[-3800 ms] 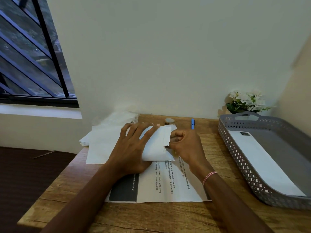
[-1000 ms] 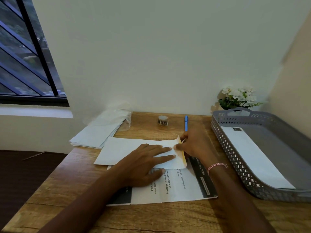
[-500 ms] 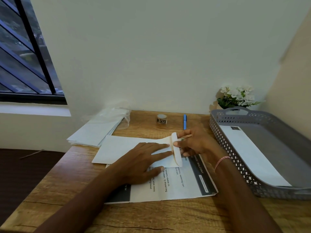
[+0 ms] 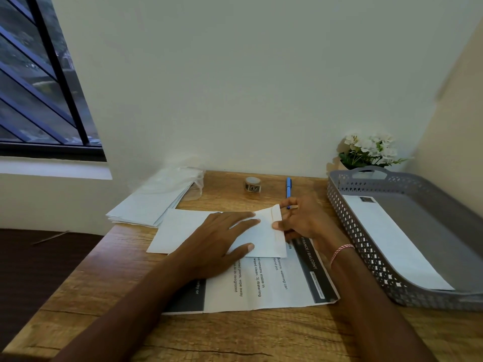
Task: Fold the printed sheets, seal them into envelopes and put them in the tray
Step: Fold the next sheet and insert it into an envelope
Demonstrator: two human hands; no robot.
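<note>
A white envelope (image 4: 183, 231) lies flat across the middle of the wooden desk. My left hand (image 4: 222, 241) rests on it with fingers spread, pressing it down. My right hand (image 4: 303, 220) pinches the envelope's flap (image 4: 277, 223) at its right end, and the flap lies folded over onto the envelope. Under the envelope lies a printed sheet (image 4: 274, 286) with dark bands and creases. A grey perforated tray (image 4: 444, 231) stands at the right with one white envelope (image 4: 392, 239) in it.
A stack of blank envelopes (image 4: 151, 205) beside a clear plastic wrapper lies at the back left. A small tape roll (image 4: 253, 184) and a blue pen (image 4: 288, 186) sit near the wall. White flowers (image 4: 368, 150) stand behind the tray. The desk's left edge drops off.
The envelope was laid flat on the desk under my left hand. My right hand has turned the flap from upright down onto the envelope.
</note>
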